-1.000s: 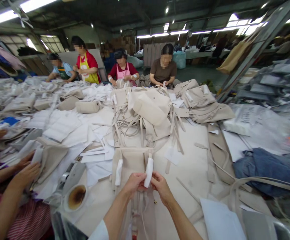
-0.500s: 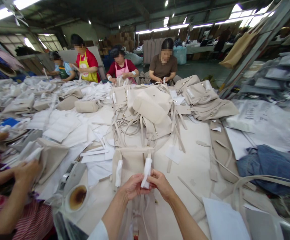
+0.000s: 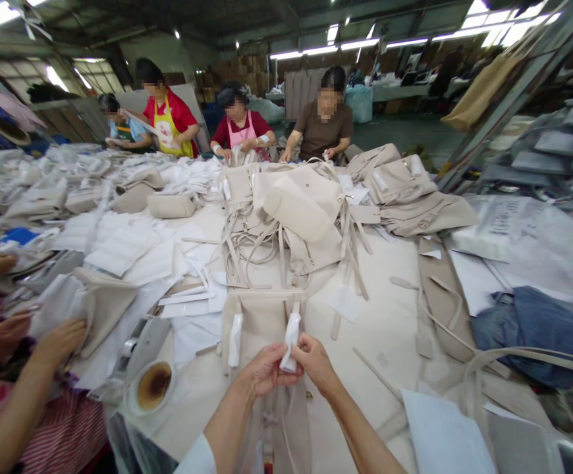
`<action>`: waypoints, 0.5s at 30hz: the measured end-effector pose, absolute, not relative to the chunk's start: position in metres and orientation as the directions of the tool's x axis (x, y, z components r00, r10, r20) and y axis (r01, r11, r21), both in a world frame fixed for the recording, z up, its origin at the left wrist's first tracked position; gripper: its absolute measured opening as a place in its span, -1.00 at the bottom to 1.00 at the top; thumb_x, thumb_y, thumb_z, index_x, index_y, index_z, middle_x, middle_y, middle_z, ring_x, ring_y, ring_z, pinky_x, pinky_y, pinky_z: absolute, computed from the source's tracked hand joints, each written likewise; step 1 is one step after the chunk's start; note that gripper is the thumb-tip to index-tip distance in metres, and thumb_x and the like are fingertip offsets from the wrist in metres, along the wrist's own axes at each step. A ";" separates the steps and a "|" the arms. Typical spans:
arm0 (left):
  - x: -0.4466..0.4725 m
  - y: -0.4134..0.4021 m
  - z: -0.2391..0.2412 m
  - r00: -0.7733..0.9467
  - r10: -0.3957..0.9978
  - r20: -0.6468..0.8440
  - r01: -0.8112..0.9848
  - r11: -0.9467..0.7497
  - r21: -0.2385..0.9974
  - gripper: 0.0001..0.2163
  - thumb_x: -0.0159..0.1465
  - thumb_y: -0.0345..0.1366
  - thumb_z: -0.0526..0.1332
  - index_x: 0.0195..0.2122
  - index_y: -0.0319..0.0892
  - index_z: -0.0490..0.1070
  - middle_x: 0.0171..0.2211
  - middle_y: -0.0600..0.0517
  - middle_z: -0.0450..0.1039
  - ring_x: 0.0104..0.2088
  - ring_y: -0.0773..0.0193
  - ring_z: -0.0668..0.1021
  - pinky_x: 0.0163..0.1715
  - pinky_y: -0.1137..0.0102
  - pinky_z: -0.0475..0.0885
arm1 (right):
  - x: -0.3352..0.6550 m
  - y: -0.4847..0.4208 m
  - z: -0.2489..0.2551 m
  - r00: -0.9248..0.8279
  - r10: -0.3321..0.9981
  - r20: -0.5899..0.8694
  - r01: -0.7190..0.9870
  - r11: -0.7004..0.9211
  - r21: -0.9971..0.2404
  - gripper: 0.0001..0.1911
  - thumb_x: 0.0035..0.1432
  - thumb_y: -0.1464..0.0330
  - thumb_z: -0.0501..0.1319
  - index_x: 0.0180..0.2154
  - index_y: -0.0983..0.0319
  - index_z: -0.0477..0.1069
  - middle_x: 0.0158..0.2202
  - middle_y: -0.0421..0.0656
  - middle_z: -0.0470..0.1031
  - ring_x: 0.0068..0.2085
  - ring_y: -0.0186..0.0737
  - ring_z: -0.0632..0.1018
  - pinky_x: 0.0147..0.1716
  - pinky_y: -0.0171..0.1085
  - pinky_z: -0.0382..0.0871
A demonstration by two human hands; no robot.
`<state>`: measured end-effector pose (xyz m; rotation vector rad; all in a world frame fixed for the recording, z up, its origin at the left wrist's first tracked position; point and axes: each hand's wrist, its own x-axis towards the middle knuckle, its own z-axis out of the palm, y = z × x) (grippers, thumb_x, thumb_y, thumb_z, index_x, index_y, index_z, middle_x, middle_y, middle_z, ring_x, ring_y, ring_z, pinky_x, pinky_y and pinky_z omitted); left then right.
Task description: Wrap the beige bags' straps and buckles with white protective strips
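Note:
A beige bag [image 3: 259,322] lies flat on the table in front of me, its top edge away from me. Two white paper-wrapped tabs hang from that edge. My left hand [image 3: 265,370] and my right hand [image 3: 316,361] both pinch the right wrapped tab [image 3: 290,337] from either side, fingers closed on the white paper. The left wrapped tab [image 3: 235,340] hangs untouched beside my left hand. The bag's lower part runs under my forearms toward me.
A pile of beige bags and loose straps [image 3: 296,217] lies beyond. White paper sheets [image 3: 128,247] cover the left. A paper cup [image 3: 151,386] stands near my left arm. A neighbour's hands [image 3: 54,342] work at left; several people stand across the table. Blue cloth [image 3: 538,329] lies right.
My hands have slid a little down the right tab, twisting the white paper tighter around it. The neighbour's hands at left have shifted on their bag.

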<state>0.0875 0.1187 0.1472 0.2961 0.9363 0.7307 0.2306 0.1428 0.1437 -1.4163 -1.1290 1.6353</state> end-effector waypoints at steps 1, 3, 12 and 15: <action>0.088 0.117 0.146 0.371 0.679 -0.633 -0.452 0.728 0.516 -0.62 0.04 -0.08 0.45 -0.24 -0.25 0.52 -0.44 -0.05 0.56 -0.42 0.23 0.60 -0.42 0.41 0.49 | 0.230 0.142 0.143 -0.158 0.913 -0.376 0.057 -0.372 -0.927 -0.68 -0.16 0.17 0.28 -0.61 0.16 0.16 -0.72 -0.38 0.22 -0.62 -0.39 0.27 -0.59 -0.35 0.05; 0.088 0.113 0.144 0.354 0.673 -0.649 -0.478 0.727 0.493 -0.66 0.07 -0.09 0.43 -0.26 -0.26 0.53 -0.44 -0.04 0.55 -0.43 0.27 0.58 -0.39 0.42 0.49 | 0.230 0.142 0.141 -0.148 0.921 -0.360 0.082 -0.351 -0.933 -0.69 -0.17 0.18 0.28 -0.62 0.16 0.17 -0.71 -0.38 0.22 -0.62 -0.37 0.28 -0.59 -0.35 0.06; 0.100 0.108 0.136 0.201 0.735 -0.648 -0.535 0.636 0.555 -0.65 0.05 -0.03 0.41 -0.41 -0.21 0.41 -0.55 0.11 0.30 -0.62 0.46 0.31 -0.61 0.51 0.25 | 0.228 0.143 0.130 -0.210 0.904 -0.373 0.106 -0.358 -0.928 -0.72 -0.11 0.21 0.26 -0.64 0.17 0.22 -0.70 -0.32 0.34 -0.58 -0.31 0.35 -0.53 -0.32 0.14; 0.100 0.108 0.137 0.145 0.777 -0.612 -0.504 0.591 0.630 -0.54 -0.06 0.08 0.43 -0.41 -0.18 0.32 -0.58 0.17 0.24 -0.65 0.50 0.22 -0.69 0.52 0.08 | 0.229 0.147 0.135 -0.261 0.884 -0.387 0.071 -0.382 -0.921 -0.72 -0.12 0.24 0.29 -0.64 0.20 0.24 -0.69 -0.33 0.30 -0.58 -0.36 0.28 -0.53 -0.35 0.07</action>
